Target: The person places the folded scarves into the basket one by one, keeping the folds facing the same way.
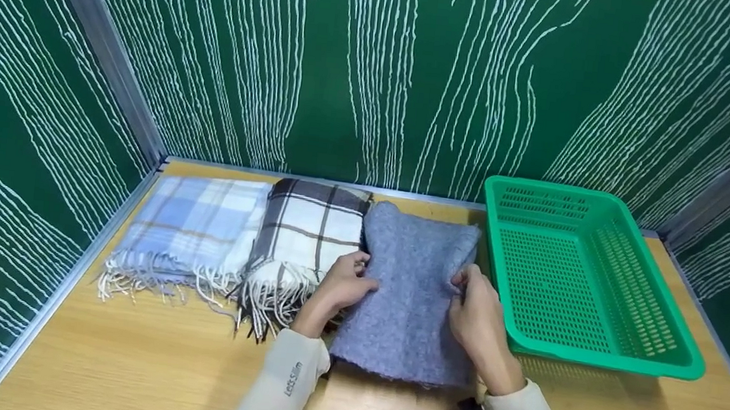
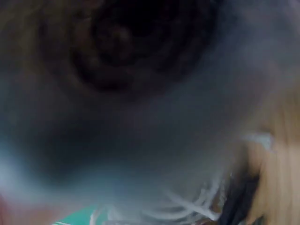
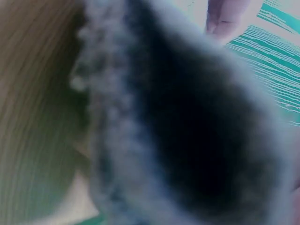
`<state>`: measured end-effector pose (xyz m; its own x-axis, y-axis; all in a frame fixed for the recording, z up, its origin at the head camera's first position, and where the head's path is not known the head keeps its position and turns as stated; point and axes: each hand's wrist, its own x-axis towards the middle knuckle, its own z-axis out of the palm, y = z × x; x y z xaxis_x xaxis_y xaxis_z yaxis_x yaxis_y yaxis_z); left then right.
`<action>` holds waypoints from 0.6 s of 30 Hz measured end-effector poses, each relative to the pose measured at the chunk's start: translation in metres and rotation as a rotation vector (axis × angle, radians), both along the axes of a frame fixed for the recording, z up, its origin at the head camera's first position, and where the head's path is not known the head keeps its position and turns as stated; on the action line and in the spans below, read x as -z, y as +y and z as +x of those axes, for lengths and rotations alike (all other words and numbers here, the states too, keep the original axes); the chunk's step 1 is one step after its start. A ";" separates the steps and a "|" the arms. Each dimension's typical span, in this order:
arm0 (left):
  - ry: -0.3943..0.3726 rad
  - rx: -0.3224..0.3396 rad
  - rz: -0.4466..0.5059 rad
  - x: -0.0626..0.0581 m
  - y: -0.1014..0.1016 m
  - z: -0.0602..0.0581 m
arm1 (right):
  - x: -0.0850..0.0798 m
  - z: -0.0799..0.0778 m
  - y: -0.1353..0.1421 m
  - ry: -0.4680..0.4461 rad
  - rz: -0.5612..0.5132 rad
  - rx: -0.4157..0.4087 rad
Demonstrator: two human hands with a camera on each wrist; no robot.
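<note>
A fuzzy grey woolly scarf, in a roughly rectangular shape, lies at the middle of the head view. My left hand pinches its left edge, thumb on top. On the opposite side, my right hand pinches the right edge between thumb and curled fingers. Close up in the right wrist view, the grey scarf shows a dark hollow between its layers. Blurred fabric fills most of the left wrist view and hides the left fingers there.
Left of the grey scarf lie a folded black-and-white plaid scarf and a folded blue-and-white plaid scarf, both fringed toward me. A green plastic basket stands at the right of the wooden table. Green white-lined panels enclose the back and sides.
</note>
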<state>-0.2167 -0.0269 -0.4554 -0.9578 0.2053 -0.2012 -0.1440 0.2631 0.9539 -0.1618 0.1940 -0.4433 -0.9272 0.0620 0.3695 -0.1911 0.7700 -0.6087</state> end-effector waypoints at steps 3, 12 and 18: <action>-0.023 0.000 0.041 -0.002 -0.003 0.003 | -0.004 0.002 0.003 0.010 -0.022 -0.011; -0.041 -0.023 0.110 -0.014 -0.010 0.008 | -0.024 0.008 0.014 -0.095 -0.101 0.007; -0.021 -0.033 0.157 -0.024 -0.013 0.012 | -0.035 0.011 0.023 -0.130 -0.163 -0.005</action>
<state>-0.2051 -0.0401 -0.4312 -0.9606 0.2041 -0.1889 -0.1703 0.1053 0.9798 -0.1512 0.2172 -0.4087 -0.9668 0.1070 0.2322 -0.1061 0.6583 -0.7452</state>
